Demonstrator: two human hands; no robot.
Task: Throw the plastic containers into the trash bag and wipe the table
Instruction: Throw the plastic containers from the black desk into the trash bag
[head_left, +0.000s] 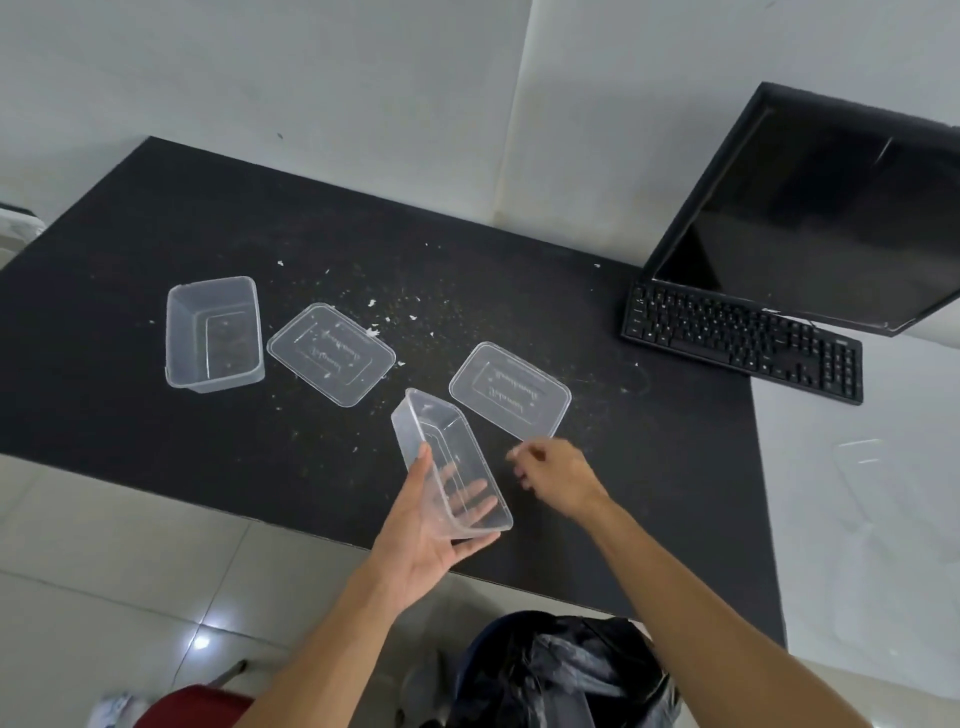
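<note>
Gripping the tub (441, 431) in your left hand (421, 540), you are holding it above the table (130, 364) edge, long axis pointing away from you. Your right hand (558, 478), loosely curled and empty, is hovering beside the lid (511, 389); the trash bag (561, 670) is sitting below, between your arms.

You get soft, even indoor light, fairly bright, with only faint shadows. Glare burns a white spot on the floor (200, 642) at lower left; the monitor (831, 208) carries a thin reflection. Your right hand (550, 475) is motion-blurred. Wide-angle distortion bends the table (156, 415) edges.
</note>
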